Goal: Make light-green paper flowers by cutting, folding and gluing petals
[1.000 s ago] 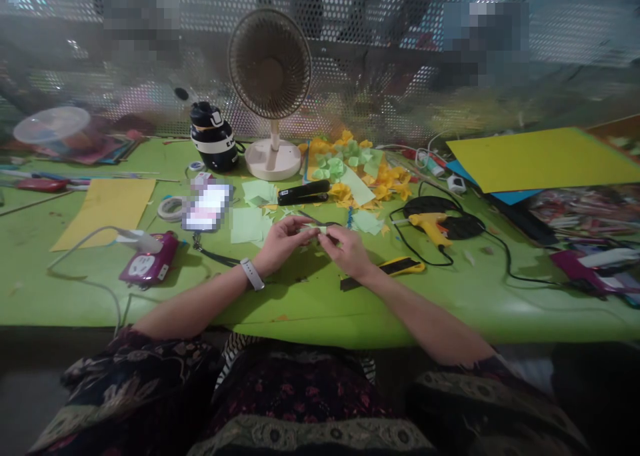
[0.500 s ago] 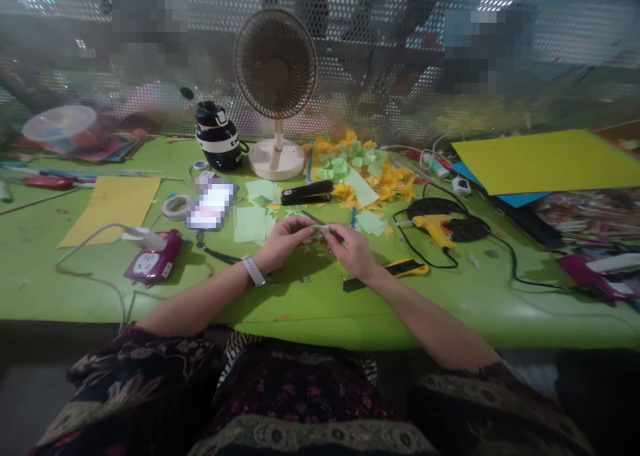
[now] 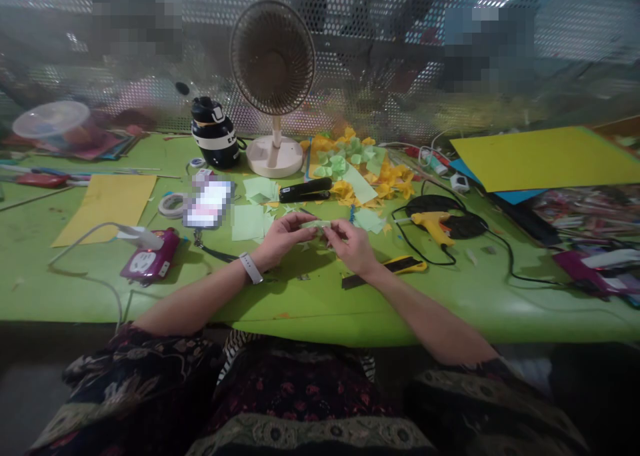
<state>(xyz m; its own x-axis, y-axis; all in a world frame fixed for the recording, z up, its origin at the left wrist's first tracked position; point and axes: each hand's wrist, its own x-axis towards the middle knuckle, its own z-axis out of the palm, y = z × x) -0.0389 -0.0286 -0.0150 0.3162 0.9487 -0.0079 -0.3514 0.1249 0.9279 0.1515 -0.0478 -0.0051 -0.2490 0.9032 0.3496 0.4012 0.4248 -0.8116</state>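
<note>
Between my fingertips is a small piece of light green paper, mostly covered by the fingers. My left hand pinches it from one side, with a pale watch strap on the wrist. My right hand grips its other side. Just left of my left hand lie light green paper squares. A black stapler rests beyond the hands. By my right wrist lies a yellow and black box cutter, partly under the forearm. Behind are folded green and orange paper flowers in a heap.
A yellow glue gun with its cord sits at the right. On the left are a phone, a tape roll and a purple power socket. A fan and a black bottle stand at the back.
The green paper between my fingertips shows a little more now, and the fingers have shifted slightly around it. The whole view has moved a little.
</note>
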